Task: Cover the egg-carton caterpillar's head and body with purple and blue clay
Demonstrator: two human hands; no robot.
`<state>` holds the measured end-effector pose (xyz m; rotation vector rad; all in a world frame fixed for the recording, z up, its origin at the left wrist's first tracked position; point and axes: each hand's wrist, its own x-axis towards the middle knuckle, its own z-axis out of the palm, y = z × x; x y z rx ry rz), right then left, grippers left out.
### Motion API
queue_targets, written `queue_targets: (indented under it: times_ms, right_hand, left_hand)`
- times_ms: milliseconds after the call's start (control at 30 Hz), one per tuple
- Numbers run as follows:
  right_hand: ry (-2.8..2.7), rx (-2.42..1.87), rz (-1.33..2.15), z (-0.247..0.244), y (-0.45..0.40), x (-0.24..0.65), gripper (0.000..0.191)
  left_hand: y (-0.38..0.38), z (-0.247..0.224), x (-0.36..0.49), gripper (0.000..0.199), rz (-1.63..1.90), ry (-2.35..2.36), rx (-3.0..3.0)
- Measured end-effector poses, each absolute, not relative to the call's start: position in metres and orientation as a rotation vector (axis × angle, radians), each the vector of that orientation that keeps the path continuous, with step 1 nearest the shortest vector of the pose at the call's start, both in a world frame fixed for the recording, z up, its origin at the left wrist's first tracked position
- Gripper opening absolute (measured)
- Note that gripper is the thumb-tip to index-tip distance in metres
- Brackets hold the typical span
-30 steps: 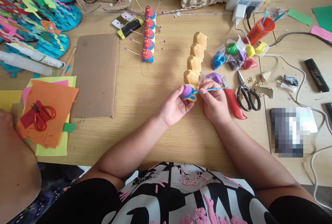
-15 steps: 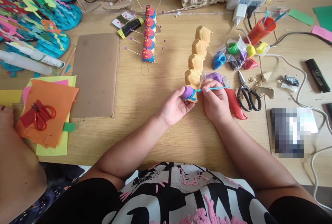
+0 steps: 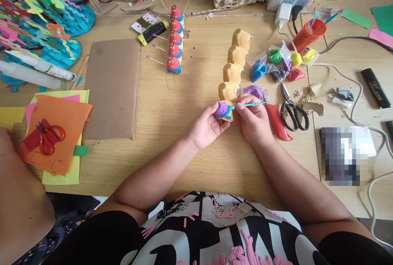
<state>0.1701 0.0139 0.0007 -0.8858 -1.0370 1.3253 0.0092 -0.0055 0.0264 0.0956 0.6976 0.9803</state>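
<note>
A strip of tan egg-carton bumps [image 3: 231, 72] runs away from me over the table. Its nearest bump is covered in purple clay [image 3: 221, 109] with blue clay along its lower edge. My left hand [image 3: 204, 127] grips this near end between thumb and fingers. Pinched in my right hand [image 3: 253, 119] is a thin blue tool [image 3: 254, 104], whose tip touches the blue clay. Just beyond my right hand lies a bag of purple clay [image 3: 254, 91]. A finished-looking row of red and blue bumps with faces [image 3: 175, 39] stands farther left, with purple-tipped sticks around it.
Black scissors [image 3: 293, 113] and a red cutter [image 3: 278, 121] lie right of my right hand, below bagged clay [image 3: 279, 66]. A red cup [image 3: 310, 35] stands behind. Cardboard [image 3: 112, 89] and orange paper [image 3: 70, 113] are left, beside another person's arm [image 3: 21, 191].
The blue tool has shifted slightly left with my right fingers, its tip now over the blue clay. My left hand keeps its hold on the strip.
</note>
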Motion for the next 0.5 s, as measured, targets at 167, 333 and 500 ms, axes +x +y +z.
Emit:
queue_targets:
  times_ms: [167, 333, 500]
  right_hand:
    - [-0.985, -0.871, 1.348, 0.0056, 0.0135, 0.1698, 0.036]
    - [-1.011, -0.902, 1.370, 0.0039, 0.0121, 0.1703, 0.032]
    - [-1.026, -0.889, 1.364, 0.0006, 0.0120, 0.1717, 0.029]
  left_hand:
    - [-0.0054, 0.0266, 0.0097, 0.018, 0.976, 0.703, 0.097]
    - [-0.0059, 0.0289, 0.0102, 0.018, 0.973, 0.712, 0.100]
    - [-0.0062, 0.0280, 0.0098, 0.018, 0.978, 0.682, 0.120]
